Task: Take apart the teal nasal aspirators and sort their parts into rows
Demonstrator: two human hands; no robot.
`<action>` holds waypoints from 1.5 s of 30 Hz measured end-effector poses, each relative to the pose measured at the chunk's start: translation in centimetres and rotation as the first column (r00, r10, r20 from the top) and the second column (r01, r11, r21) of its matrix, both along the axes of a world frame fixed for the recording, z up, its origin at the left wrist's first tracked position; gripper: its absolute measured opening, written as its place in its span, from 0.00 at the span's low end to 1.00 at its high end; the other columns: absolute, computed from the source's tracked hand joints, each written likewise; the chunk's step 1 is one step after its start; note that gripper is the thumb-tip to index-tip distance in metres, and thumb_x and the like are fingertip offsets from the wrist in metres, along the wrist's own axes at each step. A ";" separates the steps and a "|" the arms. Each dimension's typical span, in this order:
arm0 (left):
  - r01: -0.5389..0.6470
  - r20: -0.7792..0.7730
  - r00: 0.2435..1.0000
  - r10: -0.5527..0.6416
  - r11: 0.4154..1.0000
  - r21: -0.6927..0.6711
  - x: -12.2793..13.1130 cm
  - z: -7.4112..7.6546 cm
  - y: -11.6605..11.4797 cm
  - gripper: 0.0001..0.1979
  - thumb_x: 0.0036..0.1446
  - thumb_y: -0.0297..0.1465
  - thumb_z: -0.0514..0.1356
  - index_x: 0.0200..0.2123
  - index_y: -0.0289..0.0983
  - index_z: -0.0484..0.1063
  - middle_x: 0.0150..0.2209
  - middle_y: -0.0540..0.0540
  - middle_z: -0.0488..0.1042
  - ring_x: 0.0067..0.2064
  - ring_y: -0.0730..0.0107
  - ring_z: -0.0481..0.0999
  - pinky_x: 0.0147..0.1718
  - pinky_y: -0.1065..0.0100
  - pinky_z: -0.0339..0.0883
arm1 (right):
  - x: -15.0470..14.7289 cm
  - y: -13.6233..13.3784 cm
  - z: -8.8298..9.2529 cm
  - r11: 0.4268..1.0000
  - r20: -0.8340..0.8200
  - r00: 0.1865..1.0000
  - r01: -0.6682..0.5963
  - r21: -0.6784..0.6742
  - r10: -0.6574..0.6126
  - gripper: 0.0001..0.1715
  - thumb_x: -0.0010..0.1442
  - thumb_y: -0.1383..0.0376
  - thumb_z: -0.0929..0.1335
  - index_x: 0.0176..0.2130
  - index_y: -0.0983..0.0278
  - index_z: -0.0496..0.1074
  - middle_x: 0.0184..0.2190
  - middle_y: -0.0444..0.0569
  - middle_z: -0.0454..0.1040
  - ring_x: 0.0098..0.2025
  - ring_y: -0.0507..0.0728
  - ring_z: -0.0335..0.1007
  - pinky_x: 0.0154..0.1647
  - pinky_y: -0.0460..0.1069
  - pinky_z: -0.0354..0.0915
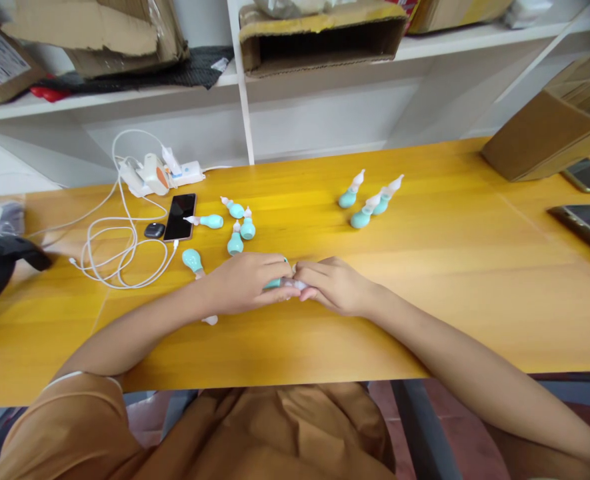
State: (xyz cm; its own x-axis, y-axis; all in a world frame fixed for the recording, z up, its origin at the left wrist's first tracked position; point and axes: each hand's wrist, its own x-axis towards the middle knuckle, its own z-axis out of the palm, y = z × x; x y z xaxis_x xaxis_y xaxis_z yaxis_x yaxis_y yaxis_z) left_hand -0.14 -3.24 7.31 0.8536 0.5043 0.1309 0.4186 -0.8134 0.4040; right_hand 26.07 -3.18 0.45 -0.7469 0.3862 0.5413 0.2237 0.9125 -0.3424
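Bulb (273, 284) held between both hands, over the near part of the table (455, 287), centred before the person. Left hand (255, 283) closes on its teal body; right hand (335, 285) pinches the clear nozzle (289, 283), fingertips of the two hands nearly meeting. Step in hand reads as two-handed work at the join; pressing, twisting or pulling, cannot tell, as fingers cover much of it. Next move, in my judgement, calls for firm grips and both parts in line; a skewed nozzle could slip. Farther back, right side: three bulbs (359, 219) grouped close. Left side: four bulbs (235, 245), one overlapping the phone (182, 203); another bulb (192, 259) just beside the left forearm.
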 end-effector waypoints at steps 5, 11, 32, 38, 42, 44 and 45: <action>0.069 -0.060 0.996 -0.070 0.997 -0.026 -0.2 0.2 0.6 0.19 0.82 0.42 0.51 0.47 0.38 0.77 0.44 0.44 0.79 0.42 0.65 0.76 0.42 0.64 0.66 | 0.4 0.3 0.3 0.997 0.104 0.995 0.000 0.072 -0.007 0.21 0.85 0.54 0.59 0.45 0.61 0.72 0.38 0.46 0.79 0.32 0.53 0.72 0.35 0.48 0.63; 0.118 -0.198 0.975 -0.099 0.989 0.089 -0.2 -0.1 1.2 0.15 0.82 0.37 0.52 0.47 0.36 0.76 0.45 0.43 0.79 0.44 0.60 0.74 0.45 0.61 0.65 | 0.9 0.7 1.0 0.984 0.212 0.975 0.033 0.173 -0.070 0.23 0.85 0.55 0.58 0.45 0.62 0.74 0.35 0.46 0.79 0.31 0.53 0.71 0.34 0.49 0.60; 0.126 -0.355 0.934 0.030 0.904 0.408 0.3 -2.3 0.5 0.20 0.76 0.47 0.62 0.42 0.34 0.75 0.40 0.41 0.79 0.43 0.56 0.76 0.37 0.59 0.62 | 1.3 1.3 0.6 0.964 0.218 0.966 0.081 0.252 -0.138 0.27 0.85 0.53 0.57 0.41 0.63 0.73 0.34 0.48 0.78 0.28 0.53 0.68 0.32 0.49 0.58; 0.180 -0.307 0.951 -0.048 0.889 0.421 0.0 -2.9 0.0 0.14 0.80 0.38 0.58 0.41 0.35 0.75 0.41 0.41 0.78 0.44 0.56 0.75 0.40 0.57 0.62 | 1.5 1.4 0.6 0.964 0.207 0.968 0.088 0.252 -0.142 0.26 0.85 0.53 0.59 0.41 0.63 0.73 0.34 0.48 0.78 0.29 0.54 0.69 0.32 0.50 0.57; 0.197 -0.329 0.943 -0.044 0.872 0.448 -0.1 -3.2 0.1 0.14 0.80 0.37 0.58 0.41 0.36 0.75 0.41 0.42 0.78 0.44 0.56 0.76 0.39 0.58 0.62 | 1.5 1.5 0.5 0.955 0.225 0.960 0.097 0.279 -0.163 0.27 0.85 0.52 0.58 0.41 0.63 0.74 0.34 0.48 0.78 0.29 0.54 0.69 0.32 0.50 0.57; 0.207 -0.356 0.934 -0.038 0.868 0.451 -0.1 -3.4 0.2 0.14 0.78 0.39 0.60 0.42 0.35 0.75 0.41 0.42 0.78 0.44 0.56 0.76 0.38 0.58 0.63 | 1.5 1.5 0.5 0.953 0.226 0.960 0.096 0.286 -0.164 0.27 0.85 0.53 0.58 0.41 0.63 0.74 0.34 0.48 0.78 0.29 0.54 0.69 0.32 0.50 0.57; 0.210 -0.368 0.929 -0.034 0.869 0.449 0.0 -3.5 0.3 0.16 0.77 0.41 0.62 0.42 0.35 0.75 0.40 0.42 0.78 0.43 0.56 0.77 0.37 0.58 0.64 | 1.5 1.5 0.5 0.953 0.223 0.961 0.095 0.289 -0.163 0.27 0.85 0.53 0.58 0.41 0.64 0.74 0.34 0.48 0.78 0.29 0.54 0.69 0.32 0.50 0.57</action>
